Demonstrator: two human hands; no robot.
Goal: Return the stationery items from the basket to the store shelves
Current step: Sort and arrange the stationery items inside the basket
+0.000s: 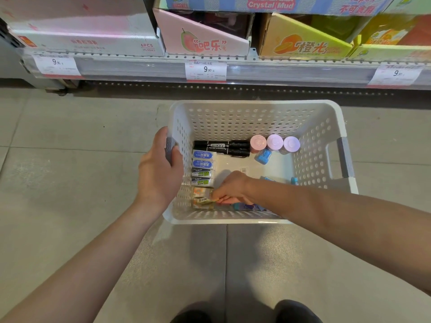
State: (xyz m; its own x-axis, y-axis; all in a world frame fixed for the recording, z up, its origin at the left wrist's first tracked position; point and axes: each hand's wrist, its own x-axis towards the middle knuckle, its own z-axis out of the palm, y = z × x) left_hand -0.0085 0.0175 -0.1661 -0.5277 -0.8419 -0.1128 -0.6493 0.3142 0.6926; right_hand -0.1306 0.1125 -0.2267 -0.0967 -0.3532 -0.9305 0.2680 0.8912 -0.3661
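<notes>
A white perforated basket [251, 117] hangs above the floor, with my left hand [158, 169] gripping its left handle. Inside lie two black markers [221, 148], two blue erasers [202, 159], two green-labelled erasers [202, 177], small orange-patterned packs [201, 197], three round pastel jars [274, 142] and a blue sharpener [263, 156]. My right hand [231, 187] reaches down into the near left corner, fingers pinched on one orange-patterned pack. A few blue items lie partly hidden under my right forearm.
A store shelf edge [256, 71] with price tags [205, 70] runs across the top. Above it stand display boxes: white [88, 40], pink [203, 40], yellow [303, 43]. Grey tiled floor [70, 148] spreads below; my shoes [296, 311] show at the bottom.
</notes>
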